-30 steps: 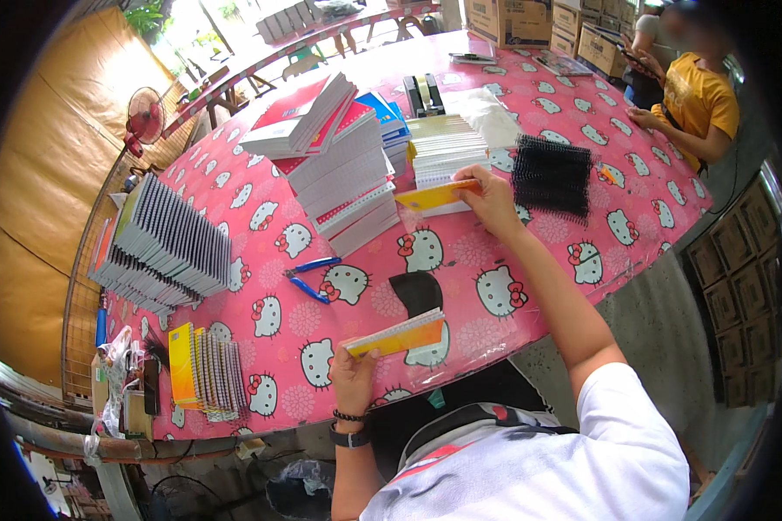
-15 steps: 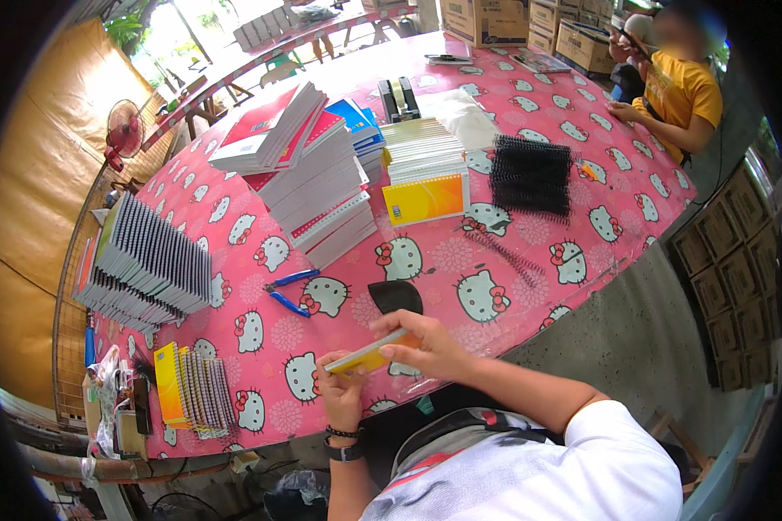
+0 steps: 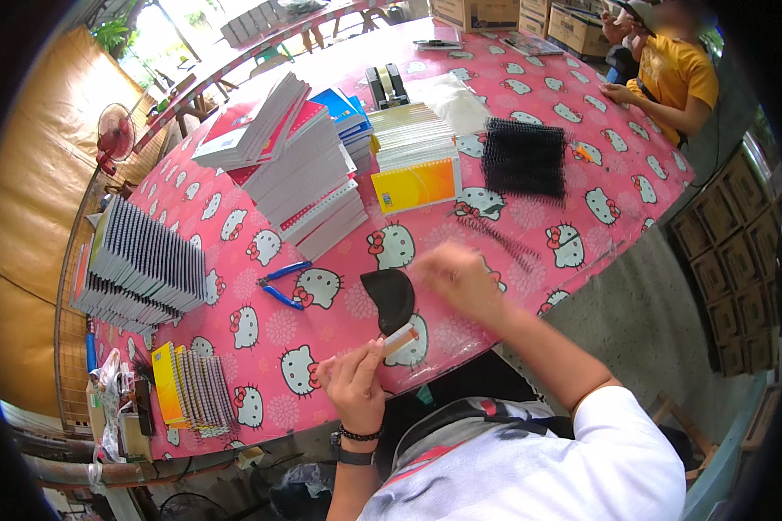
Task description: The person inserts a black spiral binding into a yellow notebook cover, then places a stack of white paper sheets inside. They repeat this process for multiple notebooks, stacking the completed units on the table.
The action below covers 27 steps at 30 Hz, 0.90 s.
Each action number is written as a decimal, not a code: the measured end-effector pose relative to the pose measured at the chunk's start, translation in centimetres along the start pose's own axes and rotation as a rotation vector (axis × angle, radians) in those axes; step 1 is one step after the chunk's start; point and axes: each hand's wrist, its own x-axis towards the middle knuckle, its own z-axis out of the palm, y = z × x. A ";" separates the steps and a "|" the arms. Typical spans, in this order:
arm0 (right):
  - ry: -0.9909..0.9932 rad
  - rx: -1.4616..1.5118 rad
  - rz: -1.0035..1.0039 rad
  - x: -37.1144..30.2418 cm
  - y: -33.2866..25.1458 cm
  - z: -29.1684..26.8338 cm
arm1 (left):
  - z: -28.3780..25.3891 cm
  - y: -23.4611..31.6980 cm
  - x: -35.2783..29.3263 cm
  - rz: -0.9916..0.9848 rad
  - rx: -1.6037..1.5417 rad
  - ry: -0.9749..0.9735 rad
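There was the left hand (image 3: 356, 382), fingers folded together around a slim notebook (image 3: 401, 339), hiding most of it; only a pale edge and a sliver of orange cover poked out, over the near part of the patterned pink tablecloth (image 3: 339, 326). And the right hand (image 3: 462, 280), what a blur! Its fingers looked half-curled, but whether they gripped anything, you couldn't tell. Just left of it lay a black curved piece (image 3: 389, 298), its lower end close to the notebook. Beyond the hand, thin dark coils (image 3: 504, 241) were hard to separate. The table's near edge ran just under the left wrist, and the top right corner cut off the co-worker's head. Pink cloth gave room between the blue-handled cutters (image 3: 284, 285) and the black piece, and more stretched rightward past the coils.
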 end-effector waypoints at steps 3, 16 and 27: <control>0.111 -0.437 0.051 1.9 6.0 -4.7 | -0.8 -0.2 0.5 0.045 0.018 0.002; 0.086 -0.523 -0.016 2.1 7.3 -5.4 | 0.8 -0.1 0.9 0.095 -0.020 0.084; -0.344 0.170 0.022 -1.0 -2.1 -2.0 | 0.9 0.2 1.4 0.107 0.023 0.071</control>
